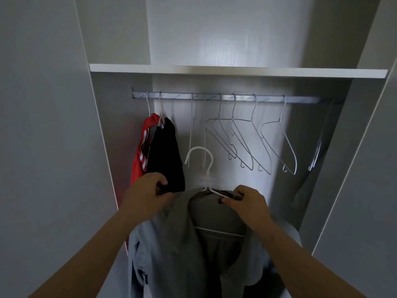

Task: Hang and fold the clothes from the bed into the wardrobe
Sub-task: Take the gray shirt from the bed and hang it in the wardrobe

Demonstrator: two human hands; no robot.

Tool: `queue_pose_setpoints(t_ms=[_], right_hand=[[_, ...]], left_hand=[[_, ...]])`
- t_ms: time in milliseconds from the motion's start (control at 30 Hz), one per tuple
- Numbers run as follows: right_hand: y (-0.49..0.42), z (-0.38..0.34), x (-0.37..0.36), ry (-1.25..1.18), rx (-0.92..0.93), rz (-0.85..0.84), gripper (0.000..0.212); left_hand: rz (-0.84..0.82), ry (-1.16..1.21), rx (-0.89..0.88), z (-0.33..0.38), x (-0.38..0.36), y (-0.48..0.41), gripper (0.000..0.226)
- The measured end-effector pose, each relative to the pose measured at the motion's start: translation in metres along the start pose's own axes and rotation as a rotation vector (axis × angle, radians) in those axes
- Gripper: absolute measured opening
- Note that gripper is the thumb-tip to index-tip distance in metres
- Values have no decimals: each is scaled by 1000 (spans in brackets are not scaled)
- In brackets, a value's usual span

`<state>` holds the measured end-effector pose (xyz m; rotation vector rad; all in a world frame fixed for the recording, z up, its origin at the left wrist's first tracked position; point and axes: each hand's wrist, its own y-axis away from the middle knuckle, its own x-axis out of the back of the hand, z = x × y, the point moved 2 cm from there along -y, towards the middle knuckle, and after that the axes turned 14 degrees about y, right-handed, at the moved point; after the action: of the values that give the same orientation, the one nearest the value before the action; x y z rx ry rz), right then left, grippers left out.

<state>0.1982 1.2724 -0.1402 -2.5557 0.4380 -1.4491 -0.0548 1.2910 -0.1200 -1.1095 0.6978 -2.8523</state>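
Head view, looking down along two bare forearms into an open wardrobe (pixel 354 125). Nearest is the grey shirt (pixel 176 244), draped over a white hanger (pixel 207 175) and hanging down between the arms, its collar open toward the camera. The left hand (pixel 148 190) has its fingers curled round the shirt's shoulder edge, apparently to keep the cloth from sliding off that side. The right hand (pixel 247 201) pinches the hanger's sloping arm together with the collar fabric, which steadies the wire and keeps the hook upright. The shirt looks seated on the hanger, though the far shoulder is hidden behind the right hand, so I cannot tell whether it sits fully. The hook points up and stands well below the rail (pixel 268 98) — not yet hung. Beyond the hands, at the left end of the rail, a black garment (pixel 166 151) and a red garment (pixel 139 160) with white stripes already hang side by side. To their right comes a row of empty hangers (pixel 234 122), and the gap just right of the black garment seems the natural spot for the lift. Above the rail runs a white shelf (pixel 236 72).
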Motion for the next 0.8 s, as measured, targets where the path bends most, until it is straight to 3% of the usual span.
queue_pose_setpoints(t_ms=[67, 133, 200, 367, 467, 567, 700, 800], right_hand=[[1, -2, -3, -27, 3, -1, 34], [1, -6, -5, -58, 29, 6, 33], [2, -8, -3, -79, 87, -7, 31], [6, -3, 11, -271, 151, -141, 17], [8, 1, 14, -242, 81, 53, 16], [10, -3, 15, -349, 68, 109, 18], [10, -5, 18, -474, 77, -166, 29], [3, 0, 11, -179, 112, -268, 17]], left_hand=[[-41, 37, -93, 15, -13, 0, 41], [-177, -91, -106, 25, -32, 0, 48], [-215, -139, -163, 30, -43, -2, 35], [-358, 97, -177, 29, -38, -12, 13], [-431, 235, -112, 32, -39, -17, 9], [-344, 332, -47, 33, -37, -23, 7], [-120, 343, -54, 29, -29, -24, 19], [-68, 374, -63, 28, -29, -17, 27]])
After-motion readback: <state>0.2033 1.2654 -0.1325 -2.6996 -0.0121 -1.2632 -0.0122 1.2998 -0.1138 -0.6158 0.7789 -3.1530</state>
